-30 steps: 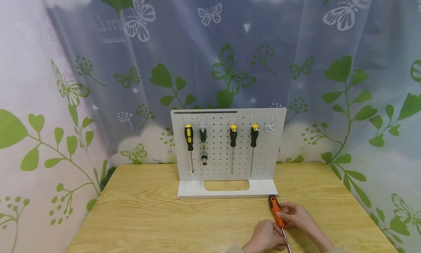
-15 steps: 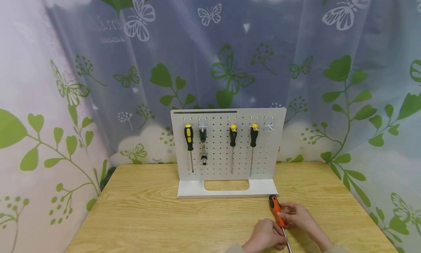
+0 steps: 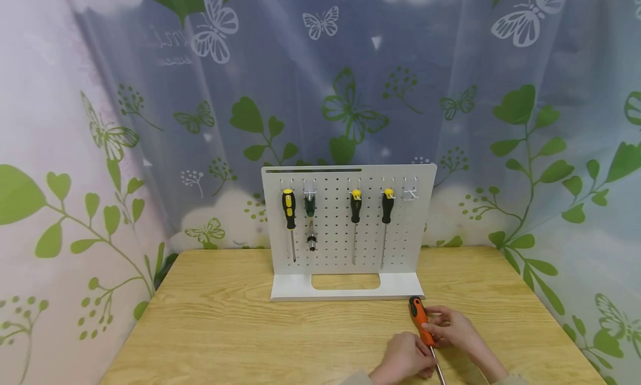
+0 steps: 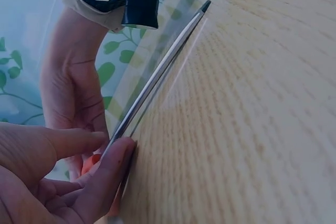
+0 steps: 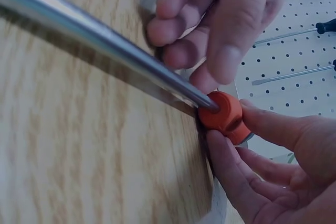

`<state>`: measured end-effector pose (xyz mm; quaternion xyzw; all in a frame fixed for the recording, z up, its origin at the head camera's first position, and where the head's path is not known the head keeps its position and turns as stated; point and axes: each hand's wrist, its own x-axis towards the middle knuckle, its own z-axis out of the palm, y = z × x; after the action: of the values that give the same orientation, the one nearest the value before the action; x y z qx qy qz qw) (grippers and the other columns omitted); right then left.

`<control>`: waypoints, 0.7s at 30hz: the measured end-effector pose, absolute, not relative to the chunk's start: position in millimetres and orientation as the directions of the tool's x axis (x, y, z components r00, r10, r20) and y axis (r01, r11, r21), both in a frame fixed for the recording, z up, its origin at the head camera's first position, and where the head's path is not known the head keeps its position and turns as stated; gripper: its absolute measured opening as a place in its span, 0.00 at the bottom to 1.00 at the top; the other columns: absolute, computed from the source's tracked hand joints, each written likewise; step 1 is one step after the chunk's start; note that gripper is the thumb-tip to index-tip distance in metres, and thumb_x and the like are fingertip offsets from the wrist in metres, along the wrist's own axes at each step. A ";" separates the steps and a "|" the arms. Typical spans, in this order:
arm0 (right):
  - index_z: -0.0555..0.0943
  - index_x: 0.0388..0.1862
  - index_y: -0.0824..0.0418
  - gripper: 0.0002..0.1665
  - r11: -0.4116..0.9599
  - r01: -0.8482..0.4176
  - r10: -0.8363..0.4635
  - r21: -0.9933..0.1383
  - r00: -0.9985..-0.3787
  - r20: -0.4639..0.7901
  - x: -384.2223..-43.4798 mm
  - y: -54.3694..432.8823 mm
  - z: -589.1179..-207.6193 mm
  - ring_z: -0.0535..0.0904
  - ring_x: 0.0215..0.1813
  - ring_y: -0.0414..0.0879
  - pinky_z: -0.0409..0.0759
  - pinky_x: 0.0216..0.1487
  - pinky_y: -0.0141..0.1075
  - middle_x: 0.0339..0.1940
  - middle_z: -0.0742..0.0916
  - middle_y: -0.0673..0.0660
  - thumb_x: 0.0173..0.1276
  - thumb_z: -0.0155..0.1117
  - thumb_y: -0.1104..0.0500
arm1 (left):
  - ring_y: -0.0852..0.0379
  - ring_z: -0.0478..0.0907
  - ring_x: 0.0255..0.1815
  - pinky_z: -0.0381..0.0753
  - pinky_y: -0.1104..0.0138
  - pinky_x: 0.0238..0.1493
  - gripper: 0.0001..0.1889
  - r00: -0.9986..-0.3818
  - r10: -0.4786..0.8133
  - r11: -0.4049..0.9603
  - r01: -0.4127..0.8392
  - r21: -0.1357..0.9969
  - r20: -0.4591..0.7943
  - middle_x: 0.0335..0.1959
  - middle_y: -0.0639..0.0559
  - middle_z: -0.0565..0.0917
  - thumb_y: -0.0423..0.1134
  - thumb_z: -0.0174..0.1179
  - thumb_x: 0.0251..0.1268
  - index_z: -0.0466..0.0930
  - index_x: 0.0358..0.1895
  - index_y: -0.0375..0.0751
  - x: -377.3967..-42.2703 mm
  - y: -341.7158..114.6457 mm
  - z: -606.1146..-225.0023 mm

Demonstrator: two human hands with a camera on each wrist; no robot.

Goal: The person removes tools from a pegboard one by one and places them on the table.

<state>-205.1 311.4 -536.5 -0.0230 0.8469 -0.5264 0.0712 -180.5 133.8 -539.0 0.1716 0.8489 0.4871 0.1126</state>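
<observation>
One screwdriver with an orange and black handle (image 3: 419, 321) lies slanted low over the wooden table, its handle end by the pegboard's front right corner. My right hand (image 3: 453, 330) pinches the handle between thumb and fingers, as the right wrist view shows the orange handle (image 5: 223, 113). My left hand (image 3: 407, 356) rests by the metal shaft just below the handle, fingers loosely curled. In the right wrist view, the thumb and fingers of the left hand (image 5: 220, 24) lie beside the shaft (image 5: 131, 59), not wrapped round it. The dark tip (image 4: 206, 7) shows in the left wrist view.
A white pegboard (image 3: 333, 251) stands at the back of the table (image 3: 225, 329). Several tools hang on its hooks, including a yellow and black screwdriver (image 3: 289, 210) and a green-handled one (image 3: 310, 206). A bare hook (image 3: 411, 193) is at upper right. A patterned curtain (image 3: 280, 57) surrounds the table.
Both hands and the orange screwdriver stay almost in place. The head view shifts very slightly; nothing is taken hold of or let go.
</observation>
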 end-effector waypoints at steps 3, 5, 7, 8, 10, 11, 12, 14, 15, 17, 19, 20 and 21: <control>0.68 0.63 0.84 0.35 0.447 0.042 -0.100 -0.893 -0.990 -0.097 -203.8 310.5 -535.9 0.85 0.32 0.46 0.88 0.31 0.38 0.36 0.88 0.61 0.69 0.71 0.62 | 0.69 0.80 0.14 0.76 0.80 0.26 0.09 -0.912 0.406 0.430 0.136 0.892 -0.056 0.13 0.57 0.84 0.34 0.72 0.58 0.84 0.23 0.46 -181.2 132.4 -536.6; 0.69 0.63 0.83 0.35 0.458 0.042 -0.092 -0.888 -0.991 -0.094 -203.3 309.9 -535.5 0.85 0.32 0.47 0.88 0.31 0.38 0.36 0.88 0.60 0.68 0.71 0.61 | 0.65 0.81 0.14 0.79 0.77 0.22 0.08 -0.914 0.401 0.389 0.107 0.915 -0.064 0.14 0.55 0.84 0.31 0.70 0.59 0.83 0.24 0.44 -181.9 131.5 -535.7; 0.70 0.63 0.82 0.35 0.464 0.044 -0.083 -0.885 -0.992 -0.093 -202.9 309.5 -535.0 0.85 0.32 0.47 0.88 0.31 0.38 0.36 0.88 0.59 0.68 0.72 0.60 | 0.61 0.83 0.14 0.80 0.75 0.18 0.08 -0.913 0.402 0.354 0.084 0.931 -0.070 0.14 0.55 0.84 0.30 0.68 0.61 0.82 0.26 0.43 -182.9 130.7 -535.1; 0.70 0.63 0.82 0.35 0.468 0.041 -0.082 -0.883 -0.993 -0.090 -202.7 309.5 -535.1 0.85 0.32 0.48 0.88 0.31 0.38 0.36 0.88 0.60 0.68 0.72 0.60 | 0.61 0.83 0.14 0.80 0.75 0.17 0.07 -0.914 0.401 0.342 0.081 0.936 -0.067 0.15 0.55 0.84 0.29 0.68 0.62 0.82 0.27 0.43 -183.5 130.3 -535.1; 0.70 0.63 0.82 0.35 0.470 0.037 -0.084 -0.882 -0.993 -0.086 -202.5 309.6 -535.1 0.85 0.32 0.48 0.87 0.31 0.38 0.37 0.88 0.60 0.68 0.72 0.60 | 0.61 0.82 0.14 0.80 0.75 0.17 0.07 -0.916 0.399 0.332 0.092 0.939 -0.052 0.15 0.55 0.84 0.29 0.67 0.63 0.82 0.29 0.42 -185.0 128.9 -535.0; 0.70 0.63 0.83 0.35 0.469 0.035 -0.085 -0.882 -0.993 -0.084 -202.4 309.6 -535.2 0.85 0.32 0.49 0.88 0.31 0.38 0.37 0.88 0.61 0.68 0.72 0.60 | 0.61 0.82 0.14 0.79 0.76 0.16 0.07 -0.917 0.397 0.330 0.094 0.939 -0.048 0.16 0.55 0.85 0.30 0.66 0.64 0.82 0.29 0.43 -186.0 128.2 -535.0; 0.70 0.63 0.83 0.35 0.468 0.033 -0.087 -0.883 -0.993 -0.083 -202.4 309.7 -535.2 0.85 0.32 0.49 0.88 0.30 0.38 0.37 0.88 0.61 0.68 0.72 0.60 | 0.62 0.82 0.15 0.79 0.76 0.17 0.06 -0.919 0.393 0.328 0.096 0.940 -0.043 0.17 0.55 0.85 0.30 0.66 0.64 0.82 0.29 0.43 -187.0 127.4 -535.0; 0.70 0.62 0.83 0.35 0.467 0.028 -0.091 -0.884 -0.993 -0.079 -202.2 310.2 -535.6 0.85 0.31 0.49 0.88 0.30 0.38 0.37 0.88 0.62 0.68 0.71 0.61 | 0.62 0.82 0.15 0.78 0.77 0.16 0.06 -0.921 0.389 0.320 0.114 0.941 -0.020 0.18 0.54 0.86 0.30 0.66 0.65 0.82 0.30 0.42 -189.1 125.4 -535.4; 0.70 0.62 0.83 0.34 0.467 0.025 -0.094 -0.884 -0.993 -0.077 -202.1 310.5 -535.6 0.85 0.31 0.49 0.88 0.30 0.38 0.37 0.88 0.62 0.68 0.71 0.61 | 0.62 0.82 0.15 0.77 0.77 0.16 0.05 -0.923 0.386 0.315 0.124 0.941 -0.007 0.19 0.54 0.86 0.30 0.66 0.65 0.82 0.31 0.42 -190.1 124.3 -535.6; 0.69 0.63 0.83 0.34 0.462 0.022 -0.098 -0.887 -0.992 -0.076 -201.9 311.2 -535.5 0.85 0.31 0.49 0.88 0.30 0.39 0.37 0.88 0.63 0.68 0.71 0.61 | 0.61 0.83 0.16 0.76 0.78 0.15 0.05 -0.927 0.376 0.300 0.133 0.945 0.011 0.20 0.54 0.87 0.31 0.66 0.65 0.83 0.31 0.42 -191.7 121.9 -535.7; 0.69 0.63 0.83 0.34 0.457 0.025 -0.103 -0.889 -0.991 -0.081 -201.7 312.0 -535.2 0.85 0.31 0.49 0.88 0.30 0.40 0.37 0.88 0.62 0.69 0.70 0.61 | 0.60 0.83 0.16 0.77 0.77 0.15 0.05 -0.929 0.370 0.290 0.139 0.947 0.023 0.21 0.53 0.87 0.31 0.65 0.66 0.83 0.31 0.42 -193.1 119.7 -535.5; 0.68 0.63 0.83 0.35 0.452 0.029 -0.104 -0.892 -0.991 -0.085 -201.6 312.4 -534.9 0.86 0.32 0.49 0.88 0.31 0.40 0.38 0.88 0.62 0.69 0.70 0.61 | 0.60 0.83 0.17 0.77 0.77 0.16 0.04 -0.930 0.368 0.281 0.132 0.950 0.021 0.21 0.53 0.87 0.31 0.65 0.66 0.83 0.32 0.41 -193.9 118.6 -535.3; 0.68 0.63 0.83 0.35 0.448 0.034 -0.105 -0.894 -0.990 -0.090 -201.6 312.8 -534.5 0.86 0.32 0.50 0.88 0.31 0.41 0.38 0.88 0.62 0.69 0.70 0.61 | 0.60 0.83 0.17 0.78 0.76 0.16 0.04 -0.931 0.366 0.272 0.125 0.954 0.018 0.22 0.53 0.87 0.31 0.65 0.66 0.83 0.32 0.41 -194.7 117.7 -535.0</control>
<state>-201.6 312.8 -534.5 -0.0210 0.8482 -0.5252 0.0662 -194.7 117.7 -535.0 0.1552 0.7907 0.5831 0.1032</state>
